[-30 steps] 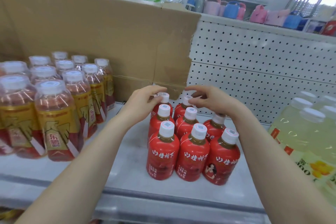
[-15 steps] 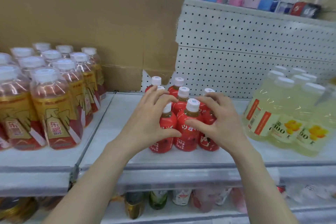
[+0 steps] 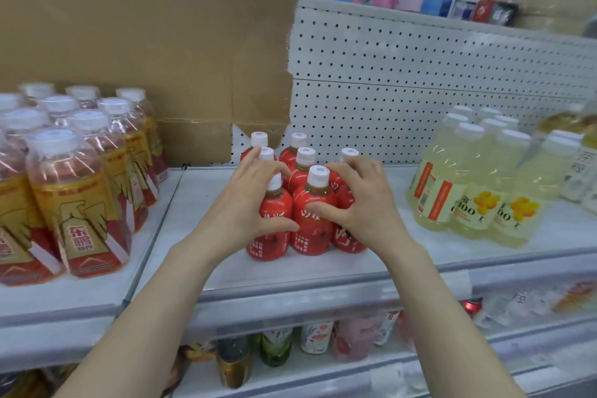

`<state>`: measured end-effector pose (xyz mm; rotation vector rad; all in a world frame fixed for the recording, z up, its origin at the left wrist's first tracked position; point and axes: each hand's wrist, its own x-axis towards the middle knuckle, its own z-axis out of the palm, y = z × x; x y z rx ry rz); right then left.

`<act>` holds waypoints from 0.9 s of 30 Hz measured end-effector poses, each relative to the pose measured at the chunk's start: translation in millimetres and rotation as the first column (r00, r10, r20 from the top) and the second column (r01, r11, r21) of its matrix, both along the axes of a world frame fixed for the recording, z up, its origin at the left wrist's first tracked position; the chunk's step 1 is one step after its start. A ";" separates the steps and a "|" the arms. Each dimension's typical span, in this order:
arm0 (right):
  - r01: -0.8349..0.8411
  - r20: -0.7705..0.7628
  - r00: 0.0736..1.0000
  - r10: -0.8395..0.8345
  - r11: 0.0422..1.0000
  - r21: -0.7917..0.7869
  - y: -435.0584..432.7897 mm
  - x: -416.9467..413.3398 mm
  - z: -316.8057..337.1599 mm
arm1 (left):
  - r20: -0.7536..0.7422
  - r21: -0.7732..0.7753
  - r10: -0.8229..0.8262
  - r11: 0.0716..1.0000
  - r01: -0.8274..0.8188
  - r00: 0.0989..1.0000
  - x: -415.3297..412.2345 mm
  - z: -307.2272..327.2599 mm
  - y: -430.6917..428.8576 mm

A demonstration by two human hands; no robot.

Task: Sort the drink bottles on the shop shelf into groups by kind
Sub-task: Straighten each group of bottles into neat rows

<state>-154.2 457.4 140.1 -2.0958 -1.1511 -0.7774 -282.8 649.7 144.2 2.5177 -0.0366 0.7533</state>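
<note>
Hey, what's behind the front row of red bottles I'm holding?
More red bottles of the same kind, five white caps showing, then the pegboard. Your left hand and right hand, gripping the front bottles, hide most of their bodies.

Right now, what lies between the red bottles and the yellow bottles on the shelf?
Bare shelf only, no bottle, as the head view shows; the right hand, on the red bottles, covers the near part of that stretch.
</note>
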 end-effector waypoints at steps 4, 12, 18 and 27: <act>-0.029 -0.028 0.999 0.028 0.999 -0.046 -1.9 -0.3 2.9 | -0.026 0.011 0.022 1.000 -0.021 0.999 -1.5 3.3 0.4; 0.086 0.095 0.990 -0.102 0.983 0.160 -95.5 31.8 36.3 | 0.286 0.133 0.148 0.972 -0.192 0.947 13.1 34.8 -42.6; 0.351 0.158 0.900 -0.405 0.891 0.286 -208.1 106.3 84.4 | 0.236 0.036 0.071 0.996 -0.081 0.969 85.4 64.1 -145.4; 0.214 -0.122 0.965 -0.231 0.967 -0.135 -276.1 167.6 64.5 | -0.010 -0.088 0.158 0.984 -0.158 0.987 210.3 60.8 -254.6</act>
